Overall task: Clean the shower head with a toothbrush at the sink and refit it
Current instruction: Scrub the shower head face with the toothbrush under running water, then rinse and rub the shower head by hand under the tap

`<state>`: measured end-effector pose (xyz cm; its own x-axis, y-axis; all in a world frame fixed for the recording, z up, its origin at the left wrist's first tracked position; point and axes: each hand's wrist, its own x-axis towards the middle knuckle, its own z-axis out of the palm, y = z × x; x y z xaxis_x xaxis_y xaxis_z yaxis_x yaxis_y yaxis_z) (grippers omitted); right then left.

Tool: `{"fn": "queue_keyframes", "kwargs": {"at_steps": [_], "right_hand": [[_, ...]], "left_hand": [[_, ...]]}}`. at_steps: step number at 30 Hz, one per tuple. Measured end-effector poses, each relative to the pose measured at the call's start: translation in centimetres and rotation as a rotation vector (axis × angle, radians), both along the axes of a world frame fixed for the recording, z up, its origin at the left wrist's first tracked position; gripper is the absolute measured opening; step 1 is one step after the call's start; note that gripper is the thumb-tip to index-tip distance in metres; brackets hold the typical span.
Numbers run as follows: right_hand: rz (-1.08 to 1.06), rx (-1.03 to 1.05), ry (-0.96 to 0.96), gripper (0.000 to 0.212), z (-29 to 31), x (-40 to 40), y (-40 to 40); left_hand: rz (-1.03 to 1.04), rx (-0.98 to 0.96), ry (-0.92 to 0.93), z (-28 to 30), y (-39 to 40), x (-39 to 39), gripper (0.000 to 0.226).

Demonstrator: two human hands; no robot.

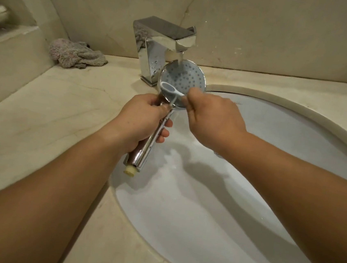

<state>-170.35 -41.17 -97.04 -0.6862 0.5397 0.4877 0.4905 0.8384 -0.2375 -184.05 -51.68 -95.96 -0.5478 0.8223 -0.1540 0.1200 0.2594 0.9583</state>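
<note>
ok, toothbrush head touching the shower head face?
Touching. The head view shows the toothbrush head lying flat against the lower face of the shower head, no gap visible, with tap water running onto the face above it.

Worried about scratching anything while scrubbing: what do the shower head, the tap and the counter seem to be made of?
Shower head: mirror-bright chrome handle, matte pale-grey face, likely plastic; a cream plastic-looking fitting at the end. Tap: polished chrome, sharp reflections. Counter: beige veined stone, perhaps marble, low sheen.
</note>
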Motion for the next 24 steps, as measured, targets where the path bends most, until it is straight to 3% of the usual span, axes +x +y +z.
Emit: {"fn": "queue_keyframes", "kwargs": {"at_steps": [4,8,10,12,15,19,22,24], "right_hand": [[-0.007,-0.196,0.149,0.034,-0.3,1.1,0.5],[-0.092,-0.864,0.542,0.051,0.9,0.9,-0.3],[-0.133,-1.159,0.651,0.064,1.7,0.4,-0.4],[-0.154,-1.295,0.657,0.075,2.4,-0.1,-0.3],[-0.144,-1.341,0.642,0.083,3.0,-1.0,-0.5],[-0.13,-1.328,0.652,0.048,2.9,-1.7,-0.6],[-0.037,-1.377,0.66,0.016,2.8,-1.3,-0.3],[0.049,-1.407,0.68,0.006,2.4,-0.8,-0.2]], "left_hand": [[0.006,0.004,0.008,-0.3,0.2,-0.3,0.016],[-0.016,0.034,0.153,-0.4,0.4,-0.1,0.026],[-0.011,0.06,0.162,-0.3,0.3,0.0,0.032],[-0.004,0.074,0.13,-0.1,0.2,0.2,0.042],[-0.026,0.085,0.118,-0.2,0.3,0.4,0.068],[-0.106,0.133,0.019,-0.4,0.2,0.5,0.086],[-0.132,0.18,-0.125,-0.2,0.3,0.5,0.071],[-0.106,0.162,-0.168,0.0,0.3,0.6,0.051]]}}
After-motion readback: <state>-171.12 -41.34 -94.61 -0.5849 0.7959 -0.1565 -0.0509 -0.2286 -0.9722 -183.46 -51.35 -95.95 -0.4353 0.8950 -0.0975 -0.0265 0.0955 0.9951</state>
